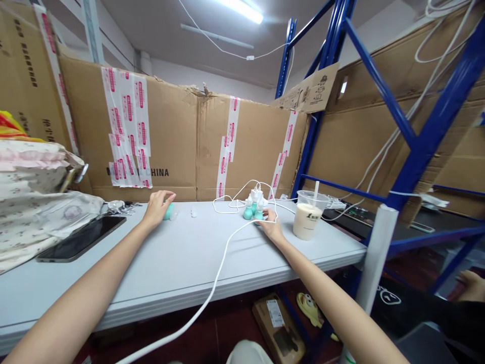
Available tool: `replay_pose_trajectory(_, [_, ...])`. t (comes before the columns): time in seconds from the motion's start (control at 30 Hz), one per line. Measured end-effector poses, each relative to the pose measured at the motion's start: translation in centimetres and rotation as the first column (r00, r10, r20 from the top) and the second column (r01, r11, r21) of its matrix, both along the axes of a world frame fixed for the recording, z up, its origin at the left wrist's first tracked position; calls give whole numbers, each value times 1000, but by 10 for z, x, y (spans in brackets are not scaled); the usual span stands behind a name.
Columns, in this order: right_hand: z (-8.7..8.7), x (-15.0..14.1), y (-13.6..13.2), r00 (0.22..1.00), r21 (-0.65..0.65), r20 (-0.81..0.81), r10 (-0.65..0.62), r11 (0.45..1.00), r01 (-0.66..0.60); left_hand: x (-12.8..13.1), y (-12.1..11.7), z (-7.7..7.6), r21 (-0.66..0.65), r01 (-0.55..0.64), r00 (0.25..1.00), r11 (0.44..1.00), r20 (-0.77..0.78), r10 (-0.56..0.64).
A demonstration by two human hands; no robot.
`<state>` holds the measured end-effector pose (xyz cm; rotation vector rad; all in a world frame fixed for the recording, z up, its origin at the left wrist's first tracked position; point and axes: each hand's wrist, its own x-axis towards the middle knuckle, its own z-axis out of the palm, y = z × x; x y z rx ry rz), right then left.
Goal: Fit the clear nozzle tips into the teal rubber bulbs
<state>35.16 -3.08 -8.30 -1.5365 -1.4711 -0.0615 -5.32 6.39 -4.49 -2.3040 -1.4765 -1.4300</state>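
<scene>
My left hand [158,207] reaches to the far side of the white table [182,263] and curls over a small teal object [168,211], fingers wrapped on it. My right hand [270,222] rests at a cluster of teal and white plugs or chargers [254,205], fingers closed around the base of one teal piece. White cables [217,268] run from that cluster across the table and off its front edge. A small clear piece [193,213] lies between the hands.
A plastic cup of milky drink with a straw [307,215] stands right of my right hand. A dark tablet [81,238] and folded bedding [34,197] lie at the left. Taped cardboard walls [182,146] back the table. Blue shelving [417,146] stands at right; another person's hand [472,284] shows there.
</scene>
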Motion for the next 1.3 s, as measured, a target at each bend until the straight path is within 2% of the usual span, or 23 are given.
replay_pose_trajectory(0.2, [-1, 2, 2, 999, -9, -40, 32, 999, -32, -1, -1, -2, 3, 26, 998, 1000, -53, -26])
replay_pose_trajectory(0.37, [-2, 2, 3, 997, 5, 58, 56, 998, -56, -1, -2, -1, 2, 30, 998, 1000, -52, -30])
replay_pose_trajectory(0.6, [4, -3, -5, 990, -97, 136, -23, 995, 36, 0, -3, 0, -9, 23, 997, 1000, -69, -24])
replay_pose_trajectory(0.9, [17, -8, -21, 985, -209, 150, -84, 971, 114, 1, -4, 1, -19, 16, 998, 1000, -54, -17])
replay_pose_trajectory(1.3, [17, -8, -24, 970, -246, 217, -112, 955, 165, 1, -8, 2, -32, 30, 999, 999, -33, -32])
